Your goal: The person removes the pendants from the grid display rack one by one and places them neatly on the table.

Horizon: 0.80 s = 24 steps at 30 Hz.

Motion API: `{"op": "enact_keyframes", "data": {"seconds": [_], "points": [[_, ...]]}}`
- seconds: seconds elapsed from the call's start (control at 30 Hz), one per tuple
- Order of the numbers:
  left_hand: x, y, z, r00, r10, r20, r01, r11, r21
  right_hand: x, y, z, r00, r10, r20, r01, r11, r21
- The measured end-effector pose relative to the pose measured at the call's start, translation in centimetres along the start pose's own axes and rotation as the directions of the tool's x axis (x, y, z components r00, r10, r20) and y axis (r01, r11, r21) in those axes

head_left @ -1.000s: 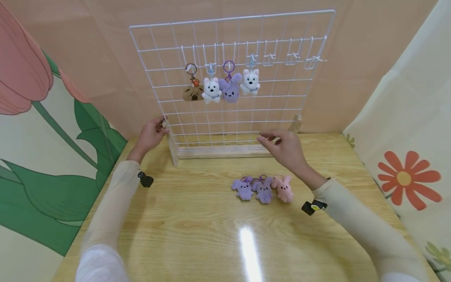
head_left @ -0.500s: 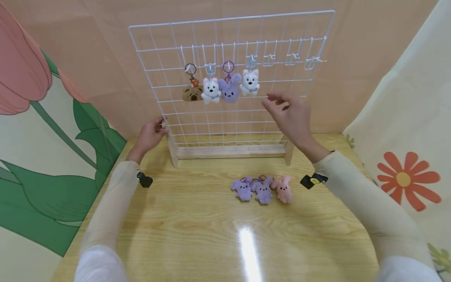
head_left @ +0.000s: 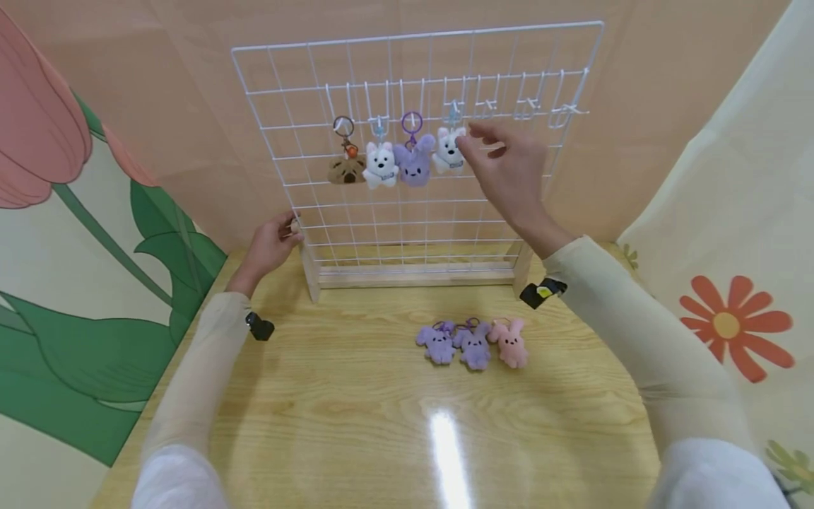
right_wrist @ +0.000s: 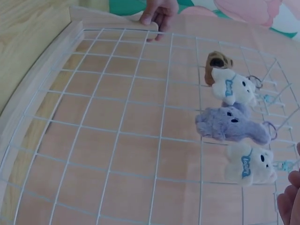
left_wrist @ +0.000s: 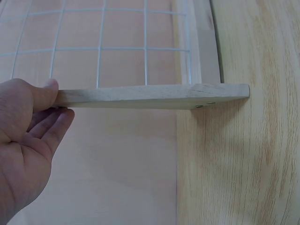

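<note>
My left hand (head_left: 270, 244) pinches the top of the wooden upright (left_wrist: 150, 96) at the left end of a white wire grid rack; in the left wrist view its thumb lies above the wood and its fingers below. My right hand (head_left: 509, 170) is raised with thumb and forefinger apart, just right of a white puppy plush keychain (head_left: 448, 150). The right wrist view shows only its fingertips (right_wrist: 291, 201), near that keychain's blue clasp (right_wrist: 284, 165); contact is unclear. Left of this keychain hang a purple bunny keychain (head_left: 415, 166), another white puppy keychain (head_left: 381, 166) and a brown plush keychain (head_left: 347, 170).
Two purple bunny keychains (head_left: 474, 346) and a pink bunny keychain (head_left: 511, 344) lie on the wooden table (head_left: 331, 396) before the rack. Several bare white hooks (head_left: 528, 104) hang at the grid's right. Printed curtains (head_left: 731, 212) enclose the table.
My right hand has risen from the lower right of the grid, then moved left to the rightmost white puppy keychain. My left hand has stayed on the wooden upright.
</note>
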<state>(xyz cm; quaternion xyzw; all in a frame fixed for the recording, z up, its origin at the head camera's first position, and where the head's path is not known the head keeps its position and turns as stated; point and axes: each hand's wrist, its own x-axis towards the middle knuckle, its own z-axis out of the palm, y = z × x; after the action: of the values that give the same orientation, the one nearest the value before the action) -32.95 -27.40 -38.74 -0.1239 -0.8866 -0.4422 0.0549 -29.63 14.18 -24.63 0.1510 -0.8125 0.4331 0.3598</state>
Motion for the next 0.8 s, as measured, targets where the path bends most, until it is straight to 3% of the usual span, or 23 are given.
{"op": "enact_keyframes", "data": {"seconds": [0.27,0.8], "points": [[-0.1,0.1,-0.1,1.000,0.004,0.005,-0.004,1.000,-0.007,1.5,-0.2,1.6,0.997,-0.017,-0.078,0.018,1.000,0.012],[0.1,-0.1,0.1,1.000,0.011,-0.005,-0.011,1.000,-0.006,1.9,0.3,3.0,0.996,0.009,-0.090,-0.011,1.000,-0.021]]}}
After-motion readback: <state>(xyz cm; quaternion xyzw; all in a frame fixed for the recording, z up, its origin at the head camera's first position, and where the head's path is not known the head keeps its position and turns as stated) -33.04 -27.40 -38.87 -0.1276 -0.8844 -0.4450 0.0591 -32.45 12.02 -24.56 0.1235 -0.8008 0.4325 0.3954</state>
